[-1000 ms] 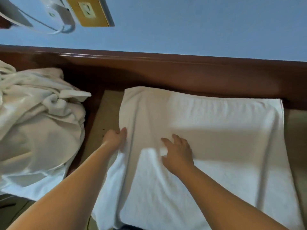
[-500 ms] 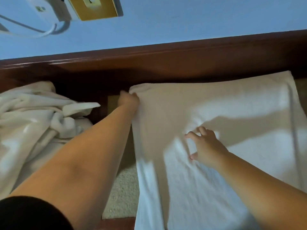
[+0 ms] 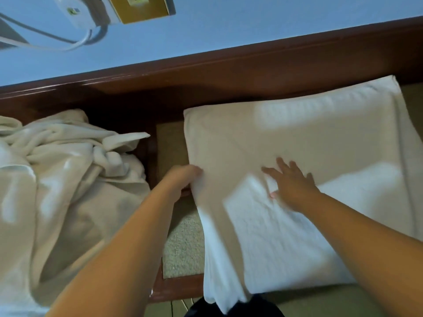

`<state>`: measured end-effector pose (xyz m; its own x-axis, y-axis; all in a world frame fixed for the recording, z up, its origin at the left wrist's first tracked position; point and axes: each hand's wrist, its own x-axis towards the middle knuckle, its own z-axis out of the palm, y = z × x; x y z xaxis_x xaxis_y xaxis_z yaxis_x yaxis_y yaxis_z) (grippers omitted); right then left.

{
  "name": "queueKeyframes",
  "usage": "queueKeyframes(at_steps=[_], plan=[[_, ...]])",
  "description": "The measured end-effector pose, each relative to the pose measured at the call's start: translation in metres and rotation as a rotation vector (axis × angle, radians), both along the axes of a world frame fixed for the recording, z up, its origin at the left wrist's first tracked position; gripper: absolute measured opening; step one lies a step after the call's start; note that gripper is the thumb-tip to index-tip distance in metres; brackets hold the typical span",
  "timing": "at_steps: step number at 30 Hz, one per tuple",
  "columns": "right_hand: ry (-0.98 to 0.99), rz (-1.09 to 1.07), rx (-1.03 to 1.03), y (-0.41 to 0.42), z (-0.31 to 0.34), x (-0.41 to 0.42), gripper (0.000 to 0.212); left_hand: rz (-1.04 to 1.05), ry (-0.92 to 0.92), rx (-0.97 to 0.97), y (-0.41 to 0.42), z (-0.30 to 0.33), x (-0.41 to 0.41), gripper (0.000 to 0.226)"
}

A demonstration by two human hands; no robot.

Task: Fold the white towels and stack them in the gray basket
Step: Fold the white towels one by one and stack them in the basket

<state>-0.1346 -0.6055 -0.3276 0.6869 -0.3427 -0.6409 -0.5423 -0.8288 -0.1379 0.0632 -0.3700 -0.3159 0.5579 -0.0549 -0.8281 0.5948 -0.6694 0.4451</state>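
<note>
The left hand (image 3: 180,179) gripped the left edge of the white towel (image 3: 297,138), fingers curled round the hem. The right hand (image 3: 290,181) lay flat on the towel's middle, fingers spread and straight, pressing the cloth down. The towel lay spread on a beige padded surface (image 3: 183,243) framed in dark wood (image 3: 174,291), its near edge hanging over. To the left lay a heap of unfolded white towels (image 3: 64,179). On the far side ran a wooden rail (image 3: 229,72) below a blue wall (image 3: 251,21).

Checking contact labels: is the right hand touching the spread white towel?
Touching. The head view shows the right hand lying palm-down on the spread white towel, fingers straight and splayed against the cloth, no gap visible.
</note>
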Motion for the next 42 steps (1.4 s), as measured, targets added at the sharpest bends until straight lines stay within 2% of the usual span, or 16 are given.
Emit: queueKeyframes(at_steps=[2,5,6,8,10,12,16,19,21,26,29,31,35,38,40,42], plan=[[-0.087,0.026,-0.125,0.022,0.001,-0.014,0.072,-0.119,0.01,0.0,0.021,-0.002,-0.027,0.019],[-0.41,0.117,-0.216,0.078,0.006,-0.042,0.046,-0.166,-0.091,-0.14,0.044,-0.004,-0.056,0.015],[-0.508,0.12,-0.148,0.1,0.008,-0.051,0.032,-0.148,-0.158,-0.154,0.049,-0.007,-0.06,0.016],[-0.486,0.113,0.06,0.145,0.02,-0.065,0.012,-0.132,-0.227,-0.135,0.055,-0.01,-0.068,0.02],[-0.393,0.122,0.174,0.187,0.025,-0.076,0.021,-0.195,-0.195,-0.136,0.059,-0.009,-0.076,0.022],[-0.353,0.146,0.14,0.223,0.022,-0.086,0.035,-0.288,-0.19,-0.119,0.063,-0.011,-0.08,0.019],[-0.298,0.011,0.06,0.26,0.009,-0.089,0.048,-0.222,-0.201,-0.098,0.065,-0.012,-0.075,0.018],[-0.283,-0.089,0.004,0.271,0.001,-0.082,0.045,-0.166,-0.153,-0.1,0.059,-0.015,-0.065,0.021],[-0.284,-0.15,-0.058,0.277,0.001,-0.074,0.034,-0.152,-0.139,-0.108,0.051,-0.016,-0.055,0.02],[-0.214,-0.233,0.01,0.296,-0.002,-0.066,0.016,-0.112,-0.127,-0.165,0.028,-0.01,-0.023,0.014],[-0.291,-0.179,-0.01,0.316,-0.004,-0.08,0.037,-0.089,-0.143,-0.142,0.017,-0.009,-0.004,0.008],[-0.29,-0.186,-0.041,0.325,-0.011,-0.096,0.043,-0.107,-0.15,-0.11,0.012,-0.012,0.007,0.019],[-0.293,-0.35,-0.033,0.331,-0.018,-0.116,0.051,-0.12,-0.144,-0.112,-0.006,-0.013,0.025,0.033],[-0.37,-0.498,0.013,0.342,-0.024,-0.119,0.054,-0.096,-0.161,-0.112,-0.024,-0.012,0.038,0.062],[-0.468,-0.575,0.06,0.347,-0.024,-0.121,0.043,-0.077,-0.201,-0.085,-0.04,-0.006,0.046,0.073],[-0.551,-0.672,0.062,0.35,-0.02,-0.125,0.026,-0.032,-0.234,-0.092,-0.055,-0.001,0.058,0.07]])
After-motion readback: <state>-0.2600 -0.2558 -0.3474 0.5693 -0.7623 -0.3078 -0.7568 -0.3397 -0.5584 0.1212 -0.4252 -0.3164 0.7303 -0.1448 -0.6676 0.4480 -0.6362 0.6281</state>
